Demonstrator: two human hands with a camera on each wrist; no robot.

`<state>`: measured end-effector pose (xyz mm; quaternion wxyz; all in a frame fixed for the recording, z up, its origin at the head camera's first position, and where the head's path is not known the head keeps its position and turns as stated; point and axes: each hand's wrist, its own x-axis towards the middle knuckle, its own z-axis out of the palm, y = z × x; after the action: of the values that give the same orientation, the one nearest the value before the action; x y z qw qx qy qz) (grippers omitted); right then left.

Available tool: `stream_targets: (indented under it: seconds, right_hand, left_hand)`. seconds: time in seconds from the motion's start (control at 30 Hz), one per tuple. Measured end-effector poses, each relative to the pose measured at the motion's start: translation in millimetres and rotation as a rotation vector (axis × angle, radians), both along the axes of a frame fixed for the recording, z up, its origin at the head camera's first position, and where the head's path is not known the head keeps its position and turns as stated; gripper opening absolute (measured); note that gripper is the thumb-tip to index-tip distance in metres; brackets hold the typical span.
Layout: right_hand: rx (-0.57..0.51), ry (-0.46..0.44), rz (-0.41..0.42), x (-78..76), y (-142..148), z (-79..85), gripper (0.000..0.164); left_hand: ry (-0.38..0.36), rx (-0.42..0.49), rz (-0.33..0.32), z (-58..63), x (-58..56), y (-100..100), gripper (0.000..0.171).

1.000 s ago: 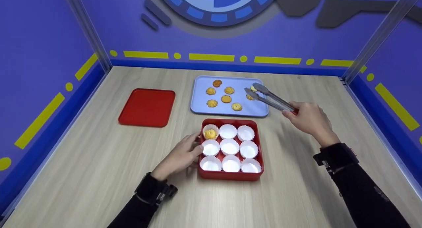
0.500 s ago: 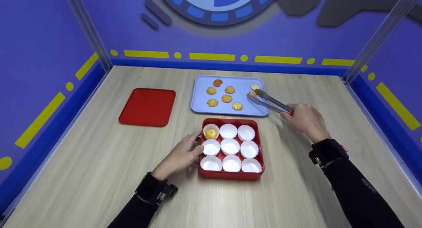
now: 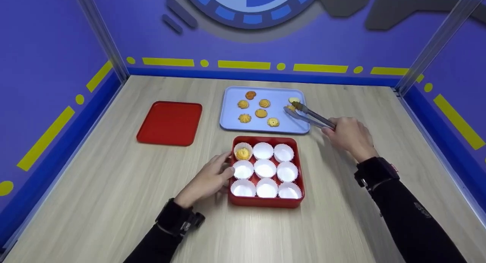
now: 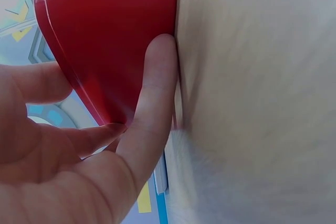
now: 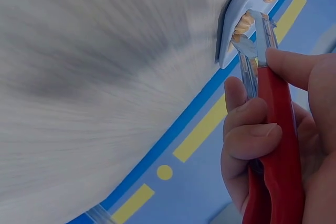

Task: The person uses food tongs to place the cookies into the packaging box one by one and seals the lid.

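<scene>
My right hand [image 3: 350, 135] grips the red handles of metal tongs [image 3: 313, 118], seen close up in the right wrist view. The tong tips are parted on either side of a golden piped cookie [image 5: 244, 23] at the right of a light-blue tray [image 3: 228, 123]. Beside them lies a pale cookie [image 3: 294, 100]. Several other cookies [image 3: 261, 113] are spread over the tray. My left hand [image 3: 209, 176] rests against the left side of a red box [image 3: 264, 202], one finger stretched along its outer wall [image 4: 105, 35]. White paper cups [image 3: 265, 168] fill the box; the back-left one bears a piped cookie [image 3: 242, 153].
A flat red lid [image 3: 171, 123] lies on the wooden table [image 3: 125, 194], left of the tray. Behind the tray rises a blue wall [image 3: 243, 50] with yellow marks, and blue side panels stand at left and right.
My right hand has moved slightly left with the tongs, and their tips have come down from over the pale cookie to the golden cookie in front of it. My left hand stays put.
</scene>
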<state>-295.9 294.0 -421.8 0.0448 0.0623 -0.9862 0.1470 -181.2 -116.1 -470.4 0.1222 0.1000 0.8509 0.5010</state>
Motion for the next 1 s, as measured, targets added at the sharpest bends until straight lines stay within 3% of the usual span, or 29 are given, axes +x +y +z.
stream_targets:
  seconds: [0.53,0.77,1.0]
  right_hand:
    - [0.007,0.076,0.051,8.9,9.8,-2.2,0.029]
    - [0.0,0.137,0.118,31.7,14.3,11.1,0.018]
    - [-0.075,0.148,0.203,64.5,7.9,26.6,0.037]
  left_hand:
    - [0.019,-0.023,0.0,-0.1,-1.3,0.3,0.062]
    - [0.04,-0.042,0.01,0.2,-2.3,1.0,0.062]
    - [0.021,-0.032,0.012,0.3,-0.9,-0.6,0.062]
